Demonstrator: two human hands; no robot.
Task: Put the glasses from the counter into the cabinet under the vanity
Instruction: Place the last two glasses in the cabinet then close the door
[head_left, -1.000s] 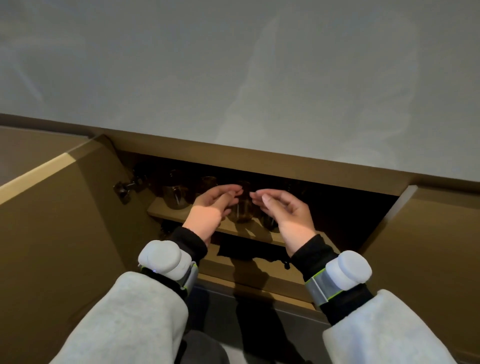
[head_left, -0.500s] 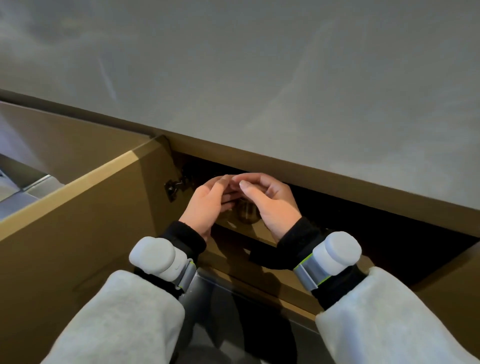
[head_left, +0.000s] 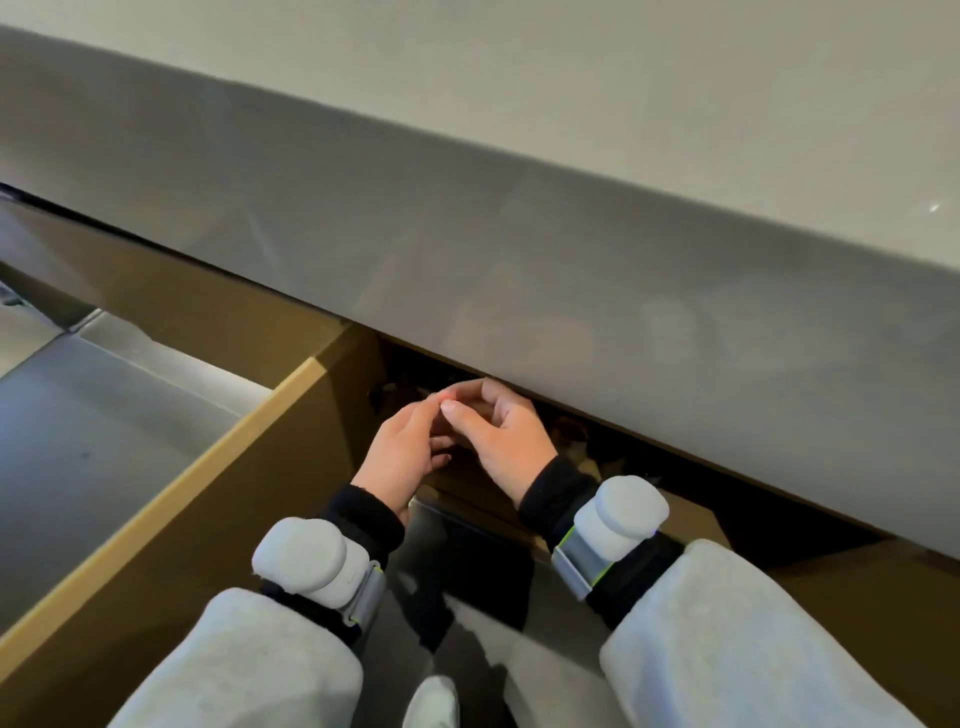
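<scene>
My left hand (head_left: 400, 457) and my right hand (head_left: 504, 441) meet fingertip to fingertip at the mouth of the cabinet (head_left: 405, 374), just under the vanity's front edge. Both sets of fingers are loosely curled, and I see no glass in either hand. Inside the dark opening, right of my right hand, a blurred dark shape (head_left: 569, 434) may be a glass on the shelf. The other glasses and most of the shelf are hidden by the vanity front and my hands.
The grey vanity front (head_left: 519, 249) overhangs the opening, with the pale counter top (head_left: 623, 78) above it. The left cabinet door (head_left: 208, 493) stands wide open beside my left arm. The right door (head_left: 857, 597) is open too. A grey floor (head_left: 78, 441) lies left.
The view has risen, so the vanity front now hides the shelf and the glass seen between my hands half a second ago. My hands have drawn closer together and back toward the opening's edge.
</scene>
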